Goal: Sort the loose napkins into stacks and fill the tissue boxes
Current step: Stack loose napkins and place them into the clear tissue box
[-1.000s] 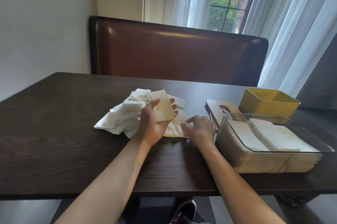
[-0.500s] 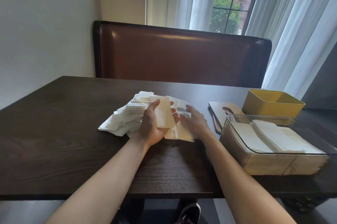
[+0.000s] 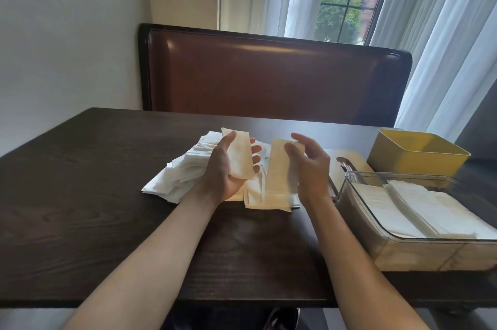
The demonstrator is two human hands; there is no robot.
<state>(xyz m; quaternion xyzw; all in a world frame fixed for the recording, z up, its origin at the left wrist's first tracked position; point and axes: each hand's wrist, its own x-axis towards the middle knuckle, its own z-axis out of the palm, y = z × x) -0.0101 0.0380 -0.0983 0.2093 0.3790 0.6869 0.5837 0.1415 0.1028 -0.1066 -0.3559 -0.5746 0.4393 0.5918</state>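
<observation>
Dark wood table (image 3: 80, 195), brown padded bench back (image 3: 269, 74) behind it at 12 o'clock.

Loose napkin pile (image 3: 183, 176) sits at table centre-left, white, messy, fanned out toward 9 o'clock.

Left hand (image 3: 228, 168) raised just above the pile's right edge, palm up, thumb and fingers curled round a small folded stack of napkins (image 3: 239, 157), upright-ish.

Right hand (image 3: 309, 165) at 3 o'clock of the left, apart from it, fingers pinching the top of one cream napkin (image 3: 279, 165) that hangs down to more flat napkins (image 3: 269, 199) on the table below.

Wooden board (image 3: 347, 159) at 3 o'clock of the right hand, a metal utensil on it, type unclear.

Yellow box (image 3: 416, 157) at far right, 1 o'clock of the clear one; contents not visible.

Clear plastic box (image 3: 403, 251) at right edge, nearly full: two side-by-side stacks of white napkins (image 3: 419, 208), lying flat, lid off.
</observation>
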